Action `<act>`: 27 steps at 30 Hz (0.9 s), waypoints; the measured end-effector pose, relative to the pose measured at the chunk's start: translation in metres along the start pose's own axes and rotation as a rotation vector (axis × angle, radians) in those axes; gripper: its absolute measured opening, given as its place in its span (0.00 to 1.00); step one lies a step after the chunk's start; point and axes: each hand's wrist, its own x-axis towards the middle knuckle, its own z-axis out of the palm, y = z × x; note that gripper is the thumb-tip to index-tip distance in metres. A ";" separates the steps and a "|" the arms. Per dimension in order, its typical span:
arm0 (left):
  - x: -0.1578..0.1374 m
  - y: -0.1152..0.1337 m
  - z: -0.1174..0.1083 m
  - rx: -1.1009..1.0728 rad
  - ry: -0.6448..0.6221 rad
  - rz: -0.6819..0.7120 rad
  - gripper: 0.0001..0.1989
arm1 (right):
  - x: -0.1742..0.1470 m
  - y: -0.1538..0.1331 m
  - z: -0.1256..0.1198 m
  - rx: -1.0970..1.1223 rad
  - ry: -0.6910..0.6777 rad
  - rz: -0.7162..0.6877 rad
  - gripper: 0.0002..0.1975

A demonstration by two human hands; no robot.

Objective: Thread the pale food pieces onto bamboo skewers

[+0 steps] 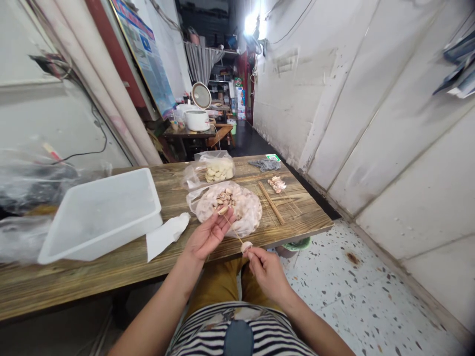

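A thin wooden skewer runs between my hands, just in front of the table's edge. My right hand pinches its near end, where a pinkish-white piece like a garlic clove sits. At the skewer's far end, my left hand holds a smaller pale piece in its fingertips, palm turned up. Beyond the left fingers lies a spread plastic bag with many clove-like pieces in it. Whether the skewer's tip has entered the left piece is too small to tell.
On the wooden table stand a white plastic tub, white tissue and a bag of pale-yellow pieces. To the right lie bare skewers, loaded skewers and grey crumpled plastic. A bin stands below.
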 end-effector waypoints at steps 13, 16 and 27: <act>-0.002 0.000 -0.001 0.091 -0.061 -0.009 0.12 | -0.003 0.007 0.007 0.067 0.025 0.036 0.13; -0.004 0.000 -0.002 0.115 -0.087 -0.014 0.11 | -0.004 0.007 0.008 0.108 0.009 0.054 0.13; -0.019 0.006 0.004 0.171 -0.146 0.048 0.09 | -0.003 0.004 0.020 0.227 -0.025 0.067 0.12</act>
